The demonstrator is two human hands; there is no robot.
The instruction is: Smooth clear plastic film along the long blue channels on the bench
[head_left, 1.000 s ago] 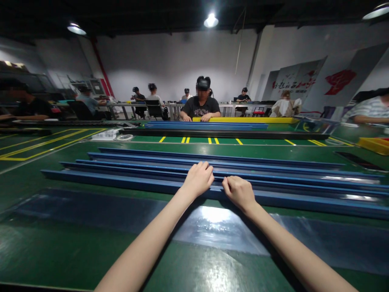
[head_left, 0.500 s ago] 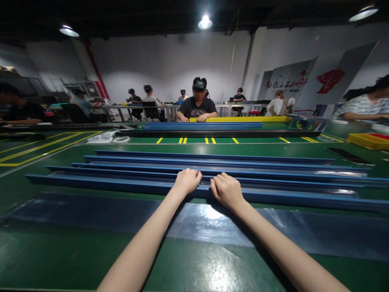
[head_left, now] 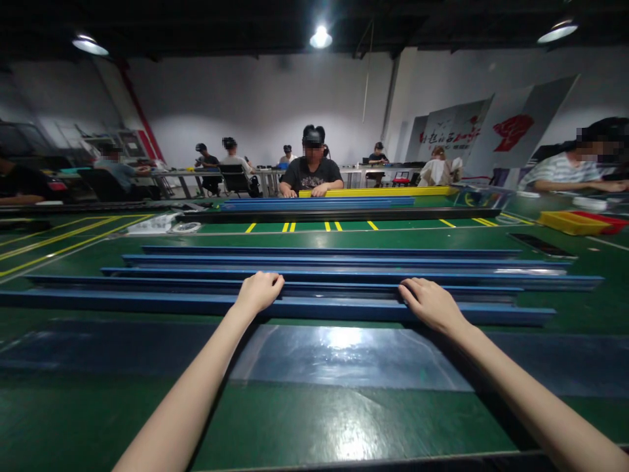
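Note:
My left hand [head_left: 259, 291] is closed over the near wall of a long blue channel [head_left: 339, 308], its fingers curled inside. Farther right, my right hand [head_left: 432, 303] bends its fingers over the same wall, and its fingertips are partly hidden. This channel lies lengthwise across my view, its left end cut off by the frame edge. Just behind it rest more blue channels [head_left: 354, 272], roughly parallel. A clear plastic sheet [head_left: 314, 360] lies flat on the green tabletop [head_left: 314, 419] between me and the channels.
A black strip [head_left: 339, 214], blue strips [head_left: 314, 204] and a yellow channel [head_left: 383, 192] lie across the far side, where a co-worker [head_left: 314, 172] sits. At right are a phone [head_left: 540, 245], a yellow tray [head_left: 570, 223] and a red tray [head_left: 609, 223]. Clear plastic packaging [head_left: 152, 224] lies at left.
The nearest blue channel has shifted left relative to those behind it. My hands have moved apart, left hand leftward and right hand rightward along its wall. The view has turned slightly right.

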